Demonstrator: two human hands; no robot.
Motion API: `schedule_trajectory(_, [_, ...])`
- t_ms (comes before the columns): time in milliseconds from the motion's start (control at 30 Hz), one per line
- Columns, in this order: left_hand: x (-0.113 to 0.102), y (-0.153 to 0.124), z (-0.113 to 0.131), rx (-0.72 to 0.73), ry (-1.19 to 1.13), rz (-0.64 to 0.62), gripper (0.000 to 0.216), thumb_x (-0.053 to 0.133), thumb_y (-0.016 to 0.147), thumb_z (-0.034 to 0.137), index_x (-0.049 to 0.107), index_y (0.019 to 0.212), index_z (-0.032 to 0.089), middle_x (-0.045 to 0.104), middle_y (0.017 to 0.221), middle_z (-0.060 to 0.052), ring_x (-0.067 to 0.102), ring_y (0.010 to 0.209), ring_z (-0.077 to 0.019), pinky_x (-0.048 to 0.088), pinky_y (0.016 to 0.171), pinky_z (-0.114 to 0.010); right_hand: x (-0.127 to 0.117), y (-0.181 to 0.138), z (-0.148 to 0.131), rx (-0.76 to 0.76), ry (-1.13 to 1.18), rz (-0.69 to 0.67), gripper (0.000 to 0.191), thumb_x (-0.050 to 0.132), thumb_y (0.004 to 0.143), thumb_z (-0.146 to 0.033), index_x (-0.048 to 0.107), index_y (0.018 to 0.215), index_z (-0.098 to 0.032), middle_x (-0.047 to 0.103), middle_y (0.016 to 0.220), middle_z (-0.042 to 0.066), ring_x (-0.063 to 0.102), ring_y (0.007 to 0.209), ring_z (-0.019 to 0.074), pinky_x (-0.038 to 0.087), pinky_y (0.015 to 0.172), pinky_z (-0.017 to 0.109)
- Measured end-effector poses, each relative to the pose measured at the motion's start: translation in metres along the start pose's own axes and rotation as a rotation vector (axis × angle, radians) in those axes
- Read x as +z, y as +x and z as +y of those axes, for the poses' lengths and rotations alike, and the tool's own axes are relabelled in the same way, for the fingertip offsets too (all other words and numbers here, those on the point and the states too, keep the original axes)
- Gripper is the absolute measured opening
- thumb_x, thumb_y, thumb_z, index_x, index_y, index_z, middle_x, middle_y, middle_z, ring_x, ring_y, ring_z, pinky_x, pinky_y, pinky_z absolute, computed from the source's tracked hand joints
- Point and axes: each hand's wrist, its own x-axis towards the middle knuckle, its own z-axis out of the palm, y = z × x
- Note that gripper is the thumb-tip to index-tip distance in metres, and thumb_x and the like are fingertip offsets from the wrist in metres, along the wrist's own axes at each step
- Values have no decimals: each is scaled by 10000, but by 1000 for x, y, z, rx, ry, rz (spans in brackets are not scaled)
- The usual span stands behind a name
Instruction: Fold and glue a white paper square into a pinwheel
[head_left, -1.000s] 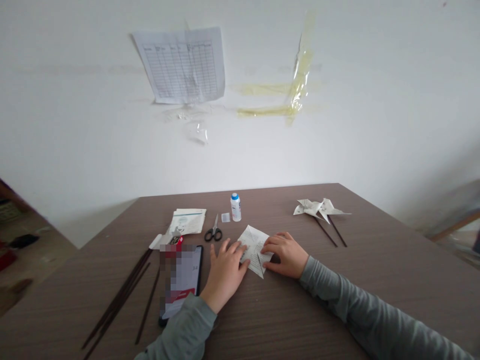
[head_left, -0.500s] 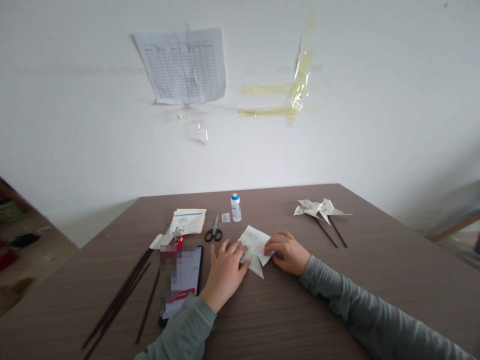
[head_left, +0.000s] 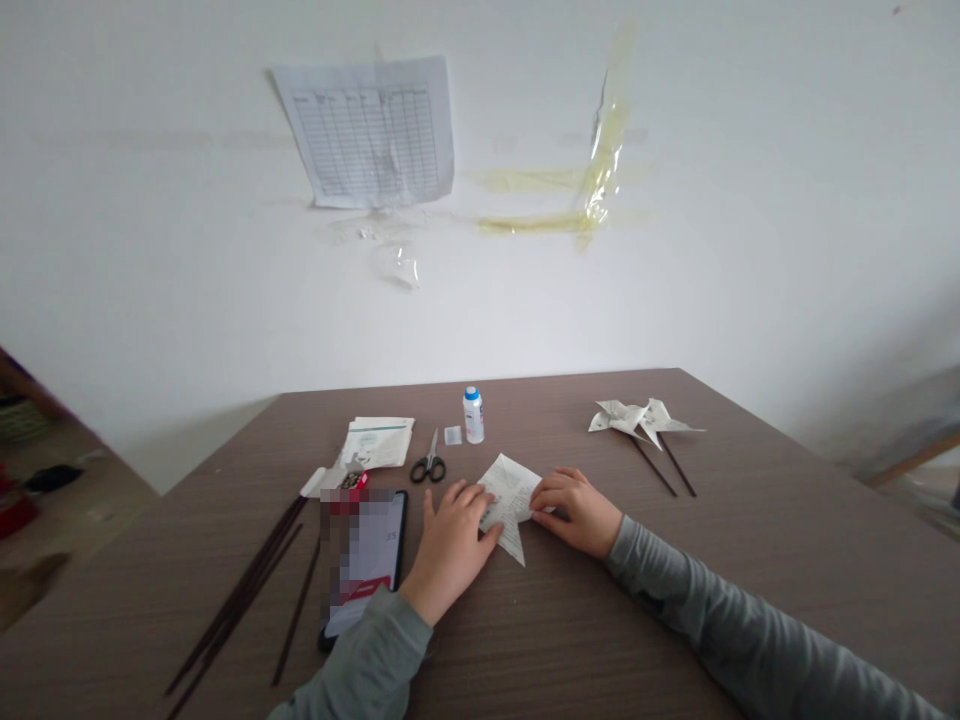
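A printed sheet of paper, cut and partly folded, lies on the table in front of me. My left hand rests on its left side, fingers apart and bent over the edge, pressing it down. At the paper's right edge my right hand pinches a corner between thumb and fingers. The pinched corner is mostly hidden by those fingers. One pointed flap of the paper sticks out toward me between the hands. Black-handled scissors lie just beyond my left hand, and a white bottle with a blue cap stands behind the paper.
Left of my hand lies a phone, with dark thin sticks beside it. A stack of printed papers and a small clear square lie farther back. Paper pinwheels on sticks lie at the right. A wall stands behind the table.
My right fingers have turned the paper's right corner inward, so less of it shows beside the hand. The lower flap has shifted slightly toward me. My left hand has barely moved.
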Motion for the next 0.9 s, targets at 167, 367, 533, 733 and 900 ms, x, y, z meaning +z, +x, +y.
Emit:
schedule_trajectory(167, [5,1,-2,21,-34,9,514,833,1124,151,916,1612,290,847,1793,-179,687,1797,-483,393,1545,-926,5,0,-3,97,19,-8,205,847,1165,-274,961,1020,-363,997,1117,62,980,1116,358,717,1310,633])
schedule_trajectory(367, [13,1,-8,50,-59,16,711,758,1133,153,735,1832,278,851,1786,-179,741,1737,-421,426,1556,-859,13,2,-1,234,5,54,98,915,1114,-345,953,1163,-421,984,1038,66,979,1077,419,732,1300,712])
schedule_trajectory(533, [8,-1,-2,56,-86,-17,763,742,1128,102,718,1865,300,838,1805,-171,745,1743,-393,416,1570,-835,14,1,-6,249,-38,63,102,901,1128,-339,932,1181,-421,981,1022,54,982,1053,405,704,1332,733])
schedule_trajectory(733, [2,-2,5,50,-89,-57,747,722,1140,68,780,1823,366,795,1871,-131,687,1808,-397,375,1579,-864,13,-1,-9,214,-85,74,141,854,1159,-319,958,1115,-403,973,1009,51,967,1055,372,648,1370,744])
schedule_trajectory(900, [2,-1,6,67,-39,-59,626,723,1173,100,877,1717,367,786,1873,-157,690,1792,-426,394,1556,-894,13,0,-10,255,-106,38,139,887,1138,-282,979,1103,-381,969,1033,59,961,1122,401,591,1430,781])
